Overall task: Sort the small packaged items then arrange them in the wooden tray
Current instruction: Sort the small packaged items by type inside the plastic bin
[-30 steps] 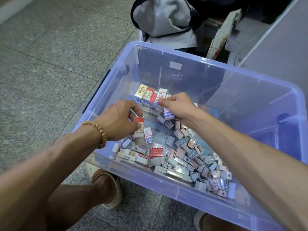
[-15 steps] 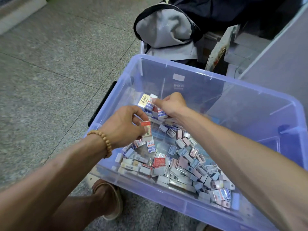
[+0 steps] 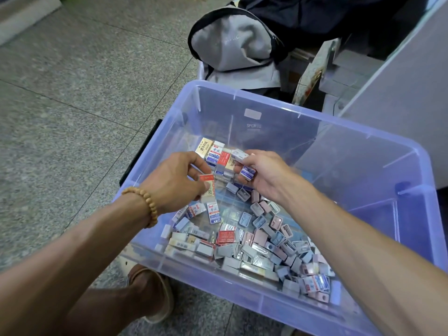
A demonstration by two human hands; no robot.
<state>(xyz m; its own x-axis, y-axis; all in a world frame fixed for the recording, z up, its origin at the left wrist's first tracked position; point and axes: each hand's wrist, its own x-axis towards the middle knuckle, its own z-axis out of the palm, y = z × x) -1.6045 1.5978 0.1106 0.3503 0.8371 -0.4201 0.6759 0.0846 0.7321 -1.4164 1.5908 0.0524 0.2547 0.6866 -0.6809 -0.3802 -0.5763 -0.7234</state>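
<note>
Near edge of the clear bin: loose pile of small packaged items, mixed and lying every which way, closer to the body than both hands.

Mid: left hand pinches a red-topped "2B" pack, long axis roughly upright. Right hand has fingers curled round a white/blue pack, tilted, long axis running up-left.

Far: sorted row stands on edge against the far-left part of the bin, packs side by side, just beyond both hands' fingertips. Right hand's pack is touching or almost touching the row's right end; left hand's is a bit short of it, nearer side.

No wooden tray in view. Judgement: next placement goes forward into the row, right hand first.
</note>
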